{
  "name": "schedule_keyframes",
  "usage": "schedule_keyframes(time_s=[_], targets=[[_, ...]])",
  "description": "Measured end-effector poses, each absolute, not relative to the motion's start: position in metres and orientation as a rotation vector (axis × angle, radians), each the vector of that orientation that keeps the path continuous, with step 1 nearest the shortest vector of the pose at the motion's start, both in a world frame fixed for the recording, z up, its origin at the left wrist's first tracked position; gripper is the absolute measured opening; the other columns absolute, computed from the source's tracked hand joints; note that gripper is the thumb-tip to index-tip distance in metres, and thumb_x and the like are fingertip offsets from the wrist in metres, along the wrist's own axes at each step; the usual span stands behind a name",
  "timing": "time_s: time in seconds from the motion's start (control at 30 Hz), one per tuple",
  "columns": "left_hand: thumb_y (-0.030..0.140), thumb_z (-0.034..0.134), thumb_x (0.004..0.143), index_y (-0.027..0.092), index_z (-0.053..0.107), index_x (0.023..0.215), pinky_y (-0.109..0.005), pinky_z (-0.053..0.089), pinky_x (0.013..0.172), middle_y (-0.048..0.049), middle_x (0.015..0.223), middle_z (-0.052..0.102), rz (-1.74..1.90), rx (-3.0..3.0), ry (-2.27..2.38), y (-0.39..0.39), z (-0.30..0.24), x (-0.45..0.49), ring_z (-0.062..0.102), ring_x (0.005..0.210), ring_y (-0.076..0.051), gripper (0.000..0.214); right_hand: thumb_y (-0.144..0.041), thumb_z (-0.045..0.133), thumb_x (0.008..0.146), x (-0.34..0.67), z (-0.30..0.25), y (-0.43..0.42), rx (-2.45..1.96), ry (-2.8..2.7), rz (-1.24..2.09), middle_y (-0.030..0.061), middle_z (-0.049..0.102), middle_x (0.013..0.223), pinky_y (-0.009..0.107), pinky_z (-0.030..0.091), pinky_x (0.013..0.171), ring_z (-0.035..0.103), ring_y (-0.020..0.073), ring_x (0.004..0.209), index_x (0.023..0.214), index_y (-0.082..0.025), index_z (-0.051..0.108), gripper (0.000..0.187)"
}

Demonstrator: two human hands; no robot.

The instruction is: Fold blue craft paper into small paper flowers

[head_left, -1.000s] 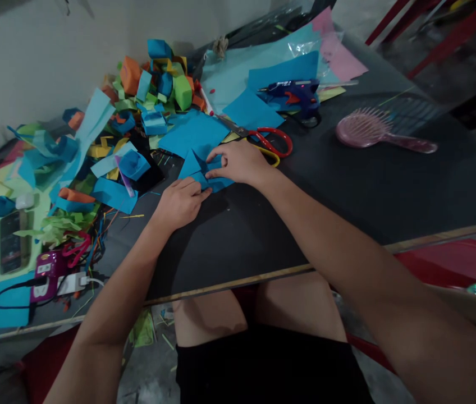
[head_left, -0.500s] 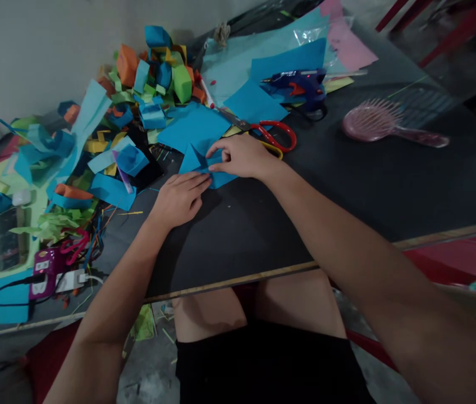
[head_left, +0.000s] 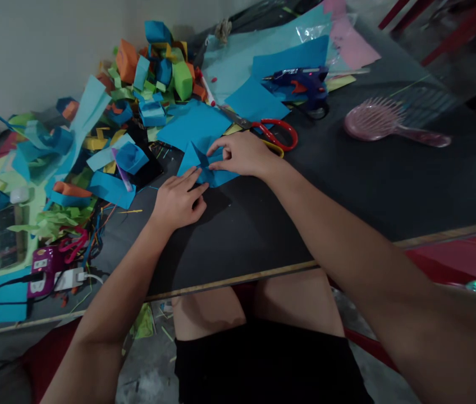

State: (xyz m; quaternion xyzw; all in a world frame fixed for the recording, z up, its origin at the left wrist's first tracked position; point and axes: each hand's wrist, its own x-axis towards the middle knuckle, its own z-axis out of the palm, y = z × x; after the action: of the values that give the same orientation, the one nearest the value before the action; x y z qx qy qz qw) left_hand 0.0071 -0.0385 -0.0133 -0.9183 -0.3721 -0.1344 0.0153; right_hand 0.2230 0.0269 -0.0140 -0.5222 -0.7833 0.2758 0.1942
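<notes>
A partly folded sheet of blue paper (head_left: 223, 178) lies on the dark table, one pointed flap standing up at its left. My left hand (head_left: 178, 201) rests at the near left of the paper, fingers stretched and a little apart, the tips pressing on it. From the right, my right hand (head_left: 244, 154) curls its thumb and index finger around a raised fold of the same sheet; the fingers cover part of the fold. Just behind my right hand are red-handled scissors (head_left: 279, 134) and a yellow handle (head_left: 274, 148). Another blue sheet (head_left: 193, 123) lies beyond the folded one.
Folded paper pieces (head_left: 182, 81) in several colours are heaped at the back left. A blue glue gun (head_left: 311, 84) and a pink hairbrush (head_left: 372, 120) lie to the right. At the left are a phone (head_left: 6, 235), a purple power socket (head_left: 43, 272) and cables. The table's wooden edge (head_left: 238, 279) runs before my lap.
My left hand's fingers have shifted slightly up and left on the paper and spread apart. The right hand keeps its hold on the fold, and the view has moved a little.
</notes>
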Motion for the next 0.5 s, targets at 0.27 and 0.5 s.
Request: schedule_keyframes(time_s=[0.27,0.5], targets=[[0.022,0.051,0.085,0.018,0.075,0.109,-0.045,0.058,0.095,-0.0121,0.123,0.069,-0.429,-2.795,-1.299,-0.0451,-0.0173,0.0141,0.063,0.121,-0.029,0.034,-0.049,0.073,0.08,0.2227,-0.0139,0.0274,-1.491,-2.187,0.774,0.0029,0.062,0.074,0.036,0.04,0.07,0.058,0.02,0.074,0.107,-0.022,0.073,0.038],[0.026,0.048,0.088,0.02,0.076,0.106,-0.043,0.06,0.09,-0.011,0.126,0.068,-0.479,-2.793,-1.274,-0.0432,-0.0185,0.0115,0.063,0.121,-0.028,0.033,-0.046,0.076,0.077,0.2226,-0.0119,0.0257,-1.48,-2.16,0.769,0.0025,0.062,0.07,0.034,0.041,0.065,0.058,0.0184,0.069,0.103,-0.02,0.074,0.036]])
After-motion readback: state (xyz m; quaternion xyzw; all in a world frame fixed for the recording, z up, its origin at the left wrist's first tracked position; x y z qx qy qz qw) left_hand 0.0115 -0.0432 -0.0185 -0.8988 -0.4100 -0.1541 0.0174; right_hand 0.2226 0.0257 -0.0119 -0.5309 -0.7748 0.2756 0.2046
